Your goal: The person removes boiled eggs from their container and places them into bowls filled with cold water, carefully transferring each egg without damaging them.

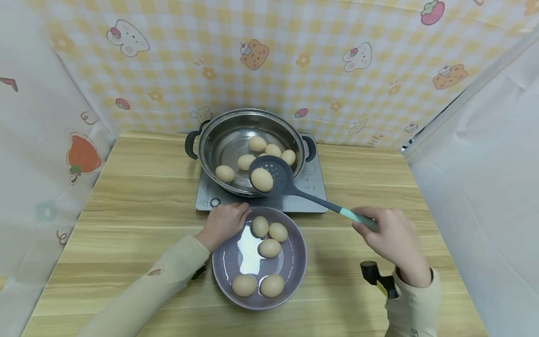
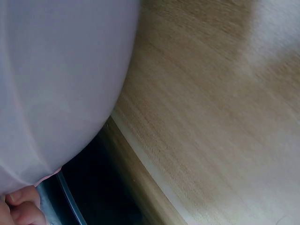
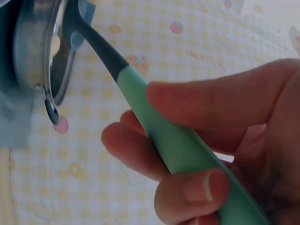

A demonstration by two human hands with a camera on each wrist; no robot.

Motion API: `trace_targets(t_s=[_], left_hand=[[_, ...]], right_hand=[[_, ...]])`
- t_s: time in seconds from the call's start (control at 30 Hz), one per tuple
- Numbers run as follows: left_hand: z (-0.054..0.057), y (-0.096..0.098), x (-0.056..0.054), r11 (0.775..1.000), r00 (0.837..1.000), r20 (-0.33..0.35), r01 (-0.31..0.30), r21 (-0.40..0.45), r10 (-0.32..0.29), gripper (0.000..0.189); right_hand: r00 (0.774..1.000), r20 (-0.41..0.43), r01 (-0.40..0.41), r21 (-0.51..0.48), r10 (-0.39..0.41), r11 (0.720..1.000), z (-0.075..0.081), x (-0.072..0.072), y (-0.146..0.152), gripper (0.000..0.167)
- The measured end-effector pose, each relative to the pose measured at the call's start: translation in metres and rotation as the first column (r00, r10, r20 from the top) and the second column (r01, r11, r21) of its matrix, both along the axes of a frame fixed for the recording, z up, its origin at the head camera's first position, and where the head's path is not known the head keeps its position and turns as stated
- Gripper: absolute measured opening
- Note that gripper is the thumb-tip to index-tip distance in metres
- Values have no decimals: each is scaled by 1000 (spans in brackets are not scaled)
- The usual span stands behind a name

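In the head view my right hand (image 1: 391,234) grips the green handle of a dark slotted spoon (image 1: 280,175); the right wrist view shows thumb and fingers wrapped round that handle (image 3: 164,136). One egg (image 1: 262,180) lies in the spoon's head, over the near rim of a steel pot (image 1: 210,154). More eggs, several of them, lie inside the pot. My left hand (image 1: 225,222) holds the upper left rim of a purple-grey bowl (image 1: 301,262), which contains several eggs (image 1: 269,248). The bowl's outer wall (image 2: 61,84) fills the left of the left wrist view, with fingertips (image 2: 28,213) at its edge.
Beneath the pot is a flat grey cooktop (image 1: 294,204). The pot's black side handles (image 1: 191,144) stick out left and right. All stand on a wood-grain table (image 1: 143,196), with a yellow checked cloth (image 1: 290,79) behind and white sheets at both sides.
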State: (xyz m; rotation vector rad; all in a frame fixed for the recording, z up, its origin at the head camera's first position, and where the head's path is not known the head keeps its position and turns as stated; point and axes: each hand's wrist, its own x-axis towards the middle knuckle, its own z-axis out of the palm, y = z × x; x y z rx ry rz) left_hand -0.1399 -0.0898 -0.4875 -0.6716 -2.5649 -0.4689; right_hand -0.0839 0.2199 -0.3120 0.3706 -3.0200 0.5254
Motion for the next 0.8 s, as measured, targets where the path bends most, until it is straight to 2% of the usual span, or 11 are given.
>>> trace_targets(t_s=[0.23, 0.43, 0.63, 0.8], left_hand=[[-3, 0, -2, 1000, 999, -30, 17, 21, -17, 14], [-5, -1, -3, 999, 999, -44, 16, 34, -15, 20], [-2, 0, -2, 1000, 1000, 17, 5, 2, -5, 20], [-1, 1, -1, 1000, 1000, 24, 3, -19, -2, 21]], right_hand=[[998, -47, -46, 1, 46, 999, 3, 19, 20, 17], [995, -59, -85, 0, 84, 996, -2, 30, 36, 21], [998, 23, -57, 6, 57, 998, -10, 37, 50, 23], [994, 111, -26, 56, 20, 998, -15, 40, 57, 22]])
